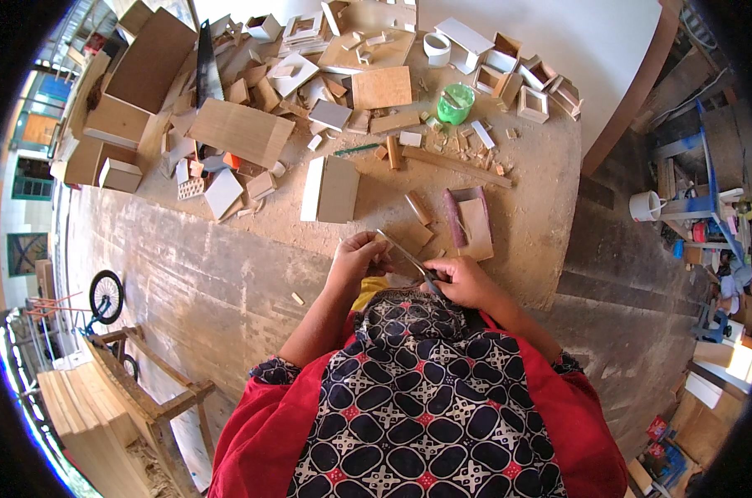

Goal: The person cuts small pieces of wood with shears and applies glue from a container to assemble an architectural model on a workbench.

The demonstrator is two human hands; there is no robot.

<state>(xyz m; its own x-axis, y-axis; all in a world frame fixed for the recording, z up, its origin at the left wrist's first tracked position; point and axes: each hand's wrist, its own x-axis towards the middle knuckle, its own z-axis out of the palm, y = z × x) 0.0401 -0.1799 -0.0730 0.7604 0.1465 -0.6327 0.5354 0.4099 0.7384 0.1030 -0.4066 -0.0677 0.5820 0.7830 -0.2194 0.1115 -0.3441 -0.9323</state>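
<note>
My right hand (459, 280) is closed round the dark handle end of a long, thin metal tool (405, 253). Whether it is a file or a blade, I cannot tell. The tool slants up and left, its tip beside the fingers of my left hand (363, 257). Those fingers are pinched around something small and pale that I cannot make out. Just beyond my hands on the worktable (525, 216) are a white-fronted wooden box (334, 189), a short wooden cylinder (418, 208) and a small open box with a dark red side (469, 222).
Farther back, wood offcuts, a handsaw (207, 70), a green tub (456, 104), a white cup (437, 50) and small wooden frames (534, 104) crowd the table. A wooden stand (173, 401) is at lower left, a bicycle wheel (106, 296) behind it. Shelves (683, 203) line the right.
</note>
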